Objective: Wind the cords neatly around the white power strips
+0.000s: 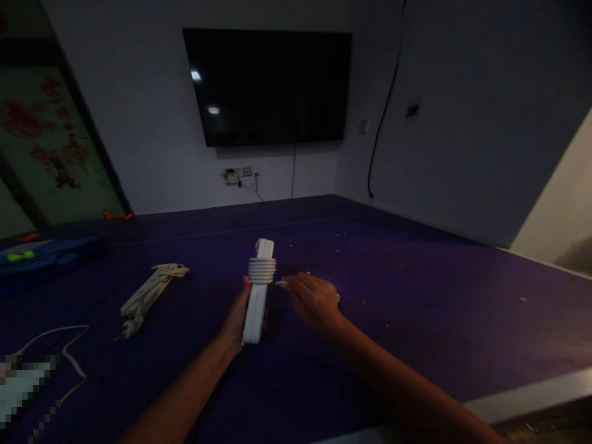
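Observation:
A white power strip (254,317) stands tilted up in my left hand (237,314), whose fingers and thumb close round its lower half. Several turns of white cord (262,271) are wound side by side round the upper part of the strip. To the right of the coil, my right hand (314,297) pinches the loose run of this cord between thumb and fingers. A small pale end shows beyond the right hand, too small to make out. On the left lies a second white power strip (148,293) with its cord wrapped at the far end and its plug near the close end.
The purple floor (416,296) carries small white specks. A white cable (76,364) curls at lower left, by a blurred pale object. Blue cloth (60,254) lies at far left. A TV (272,86) hangs above wall sockets (243,172); a black cable (385,117) dangles on the right.

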{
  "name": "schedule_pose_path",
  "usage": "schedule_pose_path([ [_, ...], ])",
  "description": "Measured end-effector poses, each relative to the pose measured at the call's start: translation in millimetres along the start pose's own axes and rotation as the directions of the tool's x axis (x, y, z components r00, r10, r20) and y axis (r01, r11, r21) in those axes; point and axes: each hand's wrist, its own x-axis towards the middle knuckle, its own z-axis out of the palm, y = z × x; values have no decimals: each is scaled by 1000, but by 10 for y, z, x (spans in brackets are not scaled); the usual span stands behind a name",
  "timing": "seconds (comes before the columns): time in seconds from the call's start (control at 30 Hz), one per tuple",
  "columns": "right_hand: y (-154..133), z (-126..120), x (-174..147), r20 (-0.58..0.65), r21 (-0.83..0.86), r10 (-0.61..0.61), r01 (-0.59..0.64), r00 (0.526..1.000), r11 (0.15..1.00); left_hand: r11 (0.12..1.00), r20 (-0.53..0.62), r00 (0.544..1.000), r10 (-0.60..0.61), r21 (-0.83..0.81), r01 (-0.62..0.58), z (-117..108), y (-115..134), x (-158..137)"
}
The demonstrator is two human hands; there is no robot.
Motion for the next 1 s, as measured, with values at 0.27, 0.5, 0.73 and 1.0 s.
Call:
schedule_pose_path([
  [0.27,-28,-11,34,79,45,86,-90,993,995,988,203,979,14,-152,17,-62,1,-5],
  [0.5,-98,-44,68,204,110,183,-208,962,972,978,292,954,72,-210,-10,-69,42,-54],
  [0.73,-87,-81,110,293,81,288,-324,912,943,988,210,971,114,-127,-89,-89,69,-30],
  [1.0,-147,-96,108,382,13,320,-351,867,936,969,-96,972,215,144,-200,-61,-7,17],
])
